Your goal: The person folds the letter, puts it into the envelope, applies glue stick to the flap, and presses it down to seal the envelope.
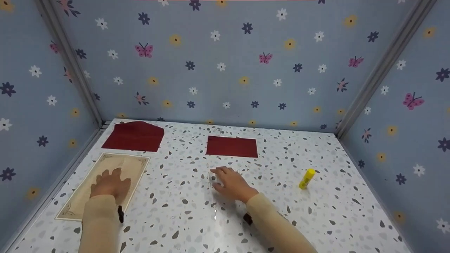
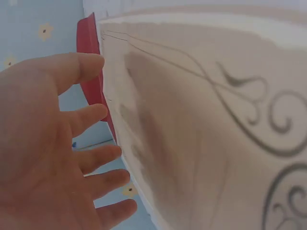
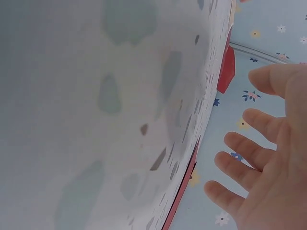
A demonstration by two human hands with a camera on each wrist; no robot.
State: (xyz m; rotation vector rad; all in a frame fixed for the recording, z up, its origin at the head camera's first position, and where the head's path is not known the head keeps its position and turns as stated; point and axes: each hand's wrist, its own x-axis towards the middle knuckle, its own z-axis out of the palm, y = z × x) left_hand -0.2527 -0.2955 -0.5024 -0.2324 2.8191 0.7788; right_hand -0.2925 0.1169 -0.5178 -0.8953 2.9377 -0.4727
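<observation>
My left hand [image 1: 110,184] is over a tan sheet of paper [image 1: 121,161] with a pale border and scrollwork corners. In the left wrist view its fingers [image 2: 86,120] are spread and hold nothing; whether the fingertips touch the sheet I cannot tell. Near the middle of the table, my right hand [image 1: 232,185] hovers or rests lightly, fingers loosely extended and nothing held. A dark red rectangular piece [image 1: 232,147] lies just beyond it. Behind the sheet lies a dark red envelope [image 1: 135,137] with its pointed flap unfolded toward the back.
A yellow glue stick [image 1: 307,179] lies or stands to the right of my right hand; its exact stance is unclear. The speckled white table [image 1: 182,218] is bounded by flower-and-butterfly patterned walls [image 1: 225,63] at the back and both sides.
</observation>
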